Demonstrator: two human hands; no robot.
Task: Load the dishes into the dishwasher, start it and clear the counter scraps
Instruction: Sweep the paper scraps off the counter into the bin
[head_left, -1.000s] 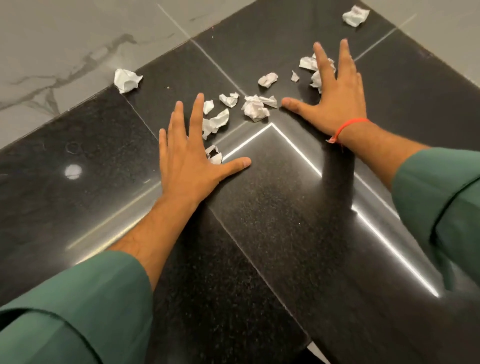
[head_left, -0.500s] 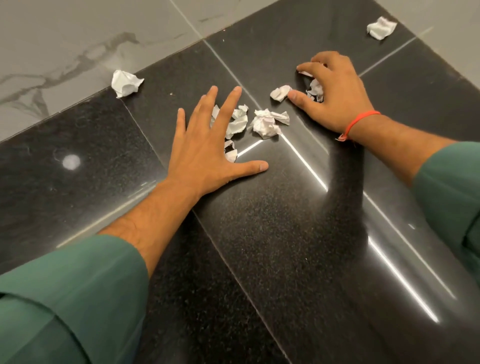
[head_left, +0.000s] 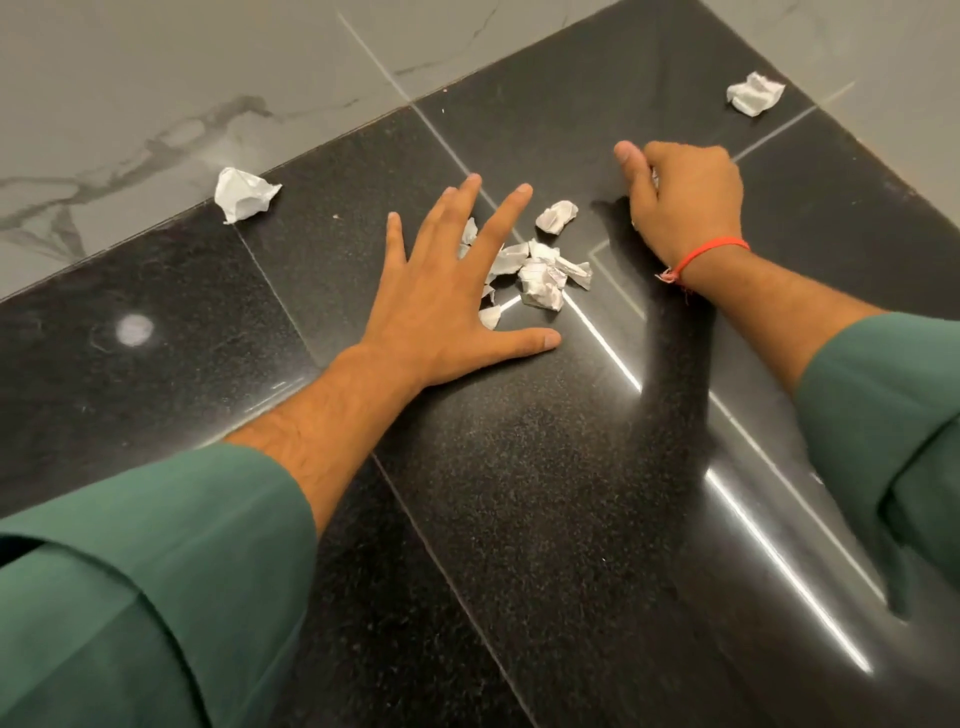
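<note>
Counter: black polished stone (head_left: 545, 493), crumpled paper scraps (head_left: 540, 278) scattered.
Left hand (head_left: 441, 306): flat, fingers spread, against the scraps.
Right hand (head_left: 685, 202): fisted, seemingly round scraps.

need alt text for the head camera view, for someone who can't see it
Seen from above, a person's left hand lies flat with fingers spread on a black counter beside a pile of crumpled paper scraps, while the right hand curls around more scraps. Two stray paper balls sit apart, one far left, one far right.

black counter (head_left: 571, 493) carries crumpled paper scraps (head_left: 543, 278).
</note>
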